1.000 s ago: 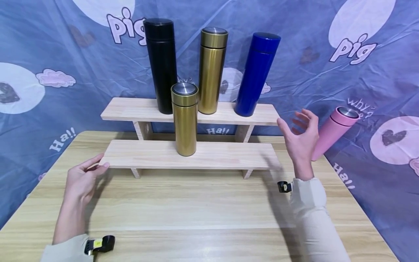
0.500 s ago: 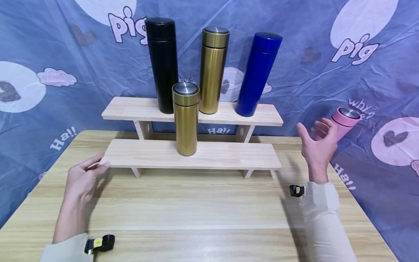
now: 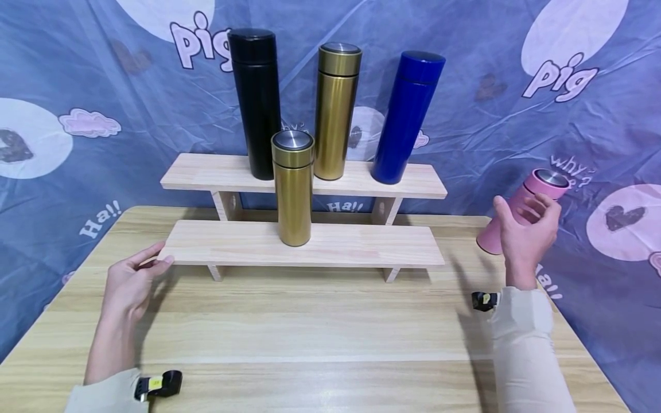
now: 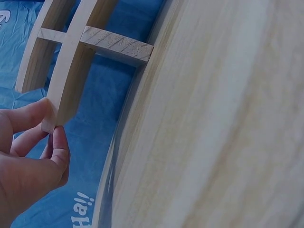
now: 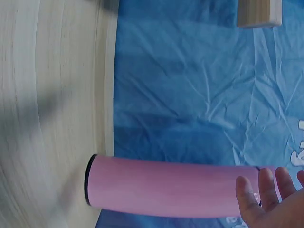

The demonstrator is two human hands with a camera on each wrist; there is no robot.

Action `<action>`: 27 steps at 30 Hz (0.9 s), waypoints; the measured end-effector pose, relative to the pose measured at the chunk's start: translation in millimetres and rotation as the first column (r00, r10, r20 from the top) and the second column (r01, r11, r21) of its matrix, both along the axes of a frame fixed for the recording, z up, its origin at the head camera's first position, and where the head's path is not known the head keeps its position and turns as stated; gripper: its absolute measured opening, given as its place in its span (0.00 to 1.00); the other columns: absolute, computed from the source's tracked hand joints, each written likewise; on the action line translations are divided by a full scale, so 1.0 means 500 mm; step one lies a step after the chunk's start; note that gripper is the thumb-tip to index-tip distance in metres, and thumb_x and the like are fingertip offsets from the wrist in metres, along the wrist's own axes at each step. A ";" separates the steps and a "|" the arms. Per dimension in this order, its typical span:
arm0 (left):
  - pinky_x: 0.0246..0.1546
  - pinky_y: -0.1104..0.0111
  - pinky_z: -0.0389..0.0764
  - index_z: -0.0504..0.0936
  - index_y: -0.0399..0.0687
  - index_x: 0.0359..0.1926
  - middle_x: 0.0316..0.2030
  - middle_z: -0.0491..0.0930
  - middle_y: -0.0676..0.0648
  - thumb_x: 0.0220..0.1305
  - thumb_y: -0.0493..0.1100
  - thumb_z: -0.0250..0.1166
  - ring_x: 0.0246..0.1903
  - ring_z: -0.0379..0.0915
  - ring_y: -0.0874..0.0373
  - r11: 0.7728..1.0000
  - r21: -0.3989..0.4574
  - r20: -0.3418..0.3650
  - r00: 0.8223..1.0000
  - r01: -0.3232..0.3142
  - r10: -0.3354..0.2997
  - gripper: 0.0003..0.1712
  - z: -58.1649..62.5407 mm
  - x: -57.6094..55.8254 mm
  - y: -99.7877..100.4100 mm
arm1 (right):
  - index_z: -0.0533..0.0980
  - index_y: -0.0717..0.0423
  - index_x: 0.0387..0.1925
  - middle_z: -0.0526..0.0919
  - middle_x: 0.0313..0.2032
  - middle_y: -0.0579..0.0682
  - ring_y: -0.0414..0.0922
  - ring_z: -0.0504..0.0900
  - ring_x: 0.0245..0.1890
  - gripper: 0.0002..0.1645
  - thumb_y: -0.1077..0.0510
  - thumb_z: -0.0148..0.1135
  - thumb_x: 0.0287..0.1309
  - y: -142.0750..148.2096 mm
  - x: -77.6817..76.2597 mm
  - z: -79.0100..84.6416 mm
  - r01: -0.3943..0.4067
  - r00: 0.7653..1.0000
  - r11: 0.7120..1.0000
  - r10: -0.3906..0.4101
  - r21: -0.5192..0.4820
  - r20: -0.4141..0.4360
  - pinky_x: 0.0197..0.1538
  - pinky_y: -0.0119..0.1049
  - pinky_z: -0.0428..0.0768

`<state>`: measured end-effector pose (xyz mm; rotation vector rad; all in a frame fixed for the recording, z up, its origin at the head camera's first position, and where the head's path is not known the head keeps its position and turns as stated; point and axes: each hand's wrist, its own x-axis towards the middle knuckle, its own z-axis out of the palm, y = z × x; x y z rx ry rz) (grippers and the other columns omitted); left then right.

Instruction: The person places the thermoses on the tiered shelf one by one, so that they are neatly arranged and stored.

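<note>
At the left end of the lower board, my left hand (image 3: 130,281) pinches the corner of a two-tier wooden display shelf (image 3: 361,245); the left wrist view shows thumb and fingers on the board's end (image 4: 53,107). My right hand (image 3: 531,238), fingers spread and loosely bent, is in front of a pink thermos (image 3: 493,234) standing at the table's back right. In the right wrist view the fingertips (image 5: 244,187) overlap the upper part of the pink thermos (image 5: 166,187); whether they touch it I cannot tell.
A black thermos (image 3: 255,109), a tall gold thermos (image 3: 338,120) and a blue thermos (image 3: 408,120) stand on the upper tier. A shorter gold thermos (image 3: 294,201) stands on the lower tier. Patterned blue cloth (image 3: 490,132) hangs behind the wooden table (image 3: 310,327).
My right hand has moved right, from beside the shelf's right end to in front of the pink thermos. My left hand keeps its pinch on the shelf, and the thermoses stand where they were.
</note>
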<state>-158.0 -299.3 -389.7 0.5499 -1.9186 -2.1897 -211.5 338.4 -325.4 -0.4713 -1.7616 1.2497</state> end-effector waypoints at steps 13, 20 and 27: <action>0.30 0.80 0.74 0.88 0.57 0.54 0.39 0.76 0.56 0.58 0.33 0.76 0.36 0.72 0.68 1.000 0.003 0.006 1.000 0.005 -0.005 0.23 0.002 0.000 0.001 | 0.76 0.50 0.58 0.77 0.46 0.43 0.35 0.76 0.40 0.36 0.57 0.80 0.45 0.056 -0.001 -0.002 0.079 0.996 0.991 -0.083 -0.110 -0.032 0.49 0.28 0.74; 0.32 0.81 0.75 0.87 0.57 0.54 0.40 0.76 0.56 0.58 0.33 0.76 0.36 0.72 0.68 1.000 0.001 0.003 1.000 0.003 -0.003 0.24 0.002 0.000 -0.001 | 0.75 0.46 0.59 0.76 0.48 0.40 0.34 0.75 0.41 0.37 0.55 0.81 0.45 0.079 -0.006 -0.009 0.128 0.990 0.981 -0.118 -0.145 0.080 0.50 0.27 0.70; 0.31 0.80 0.74 0.88 0.59 0.52 0.38 0.78 0.57 0.58 0.33 0.76 0.35 0.73 0.68 1.000 0.008 -0.009 1.000 0.018 -0.018 0.22 -0.001 0.001 -0.002 | 0.74 0.43 0.58 0.75 0.50 0.39 0.32 0.72 0.42 0.38 0.52 0.81 0.45 0.092 -0.012 -0.016 0.180 0.978 0.976 -0.164 -0.120 0.130 0.51 0.26 0.68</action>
